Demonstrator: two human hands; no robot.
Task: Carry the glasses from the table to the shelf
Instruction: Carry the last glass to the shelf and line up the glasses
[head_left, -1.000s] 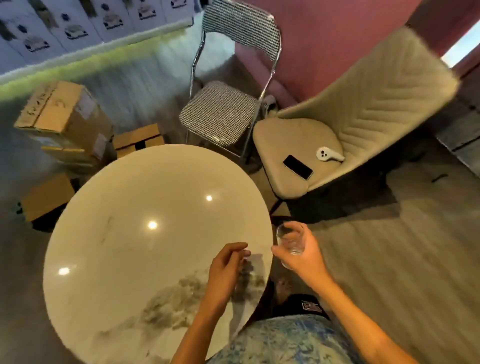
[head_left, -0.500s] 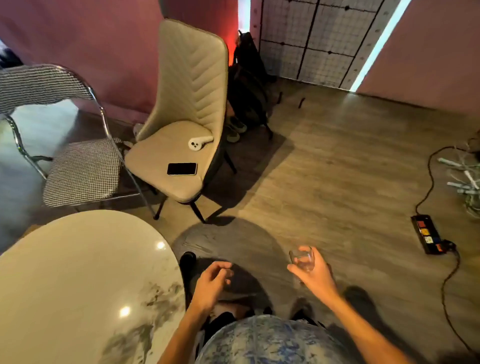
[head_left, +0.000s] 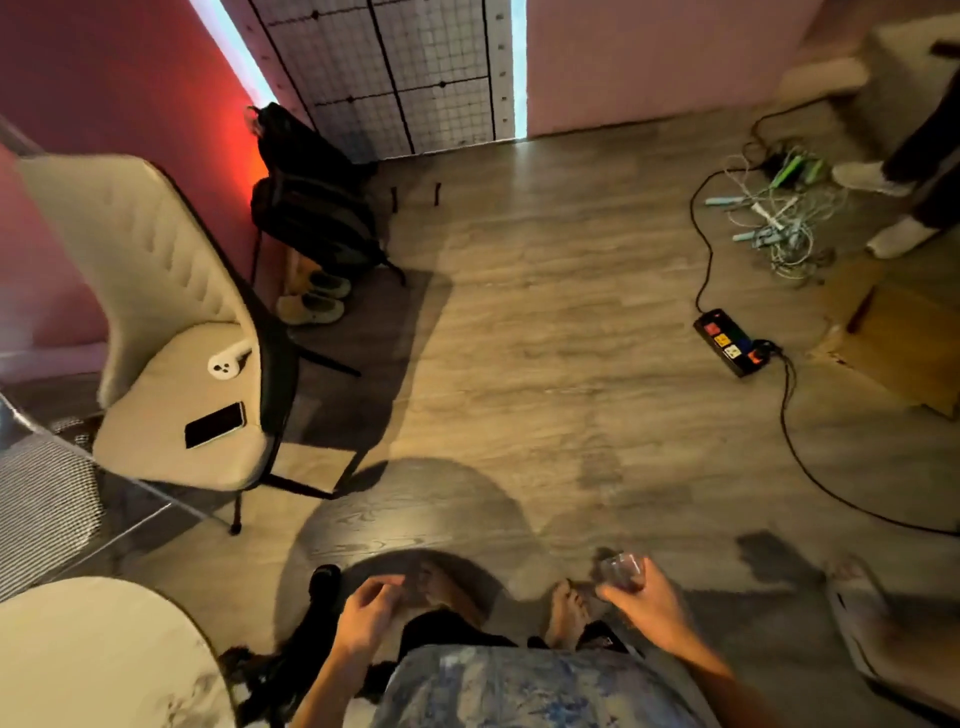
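Observation:
A small clear glass (head_left: 621, 569) is held upright in my right hand (head_left: 641, 605), low in the view over the wooden floor. My left hand (head_left: 366, 616) hangs beside my body with its fingers loosely curled and nothing in it. The round white marble table (head_left: 93, 654) shows only as a corner at the bottom left, with no glass on the visible part. No shelf is in view.
A cream chair (head_left: 171, 338) with a phone (head_left: 214, 424) and a white controller (head_left: 228, 361) stands at left. A power strip (head_left: 732, 342) and its black cable cross the floor at right, beside tangled cables (head_left: 779, 218) and a cardboard box (head_left: 898, 343). Another person's feet (head_left: 893, 208) are far right.
My view has swung right, away from the table toward the open floor. My right hand kept the glass throughout. My left hand left the table edge and dropped beside me.

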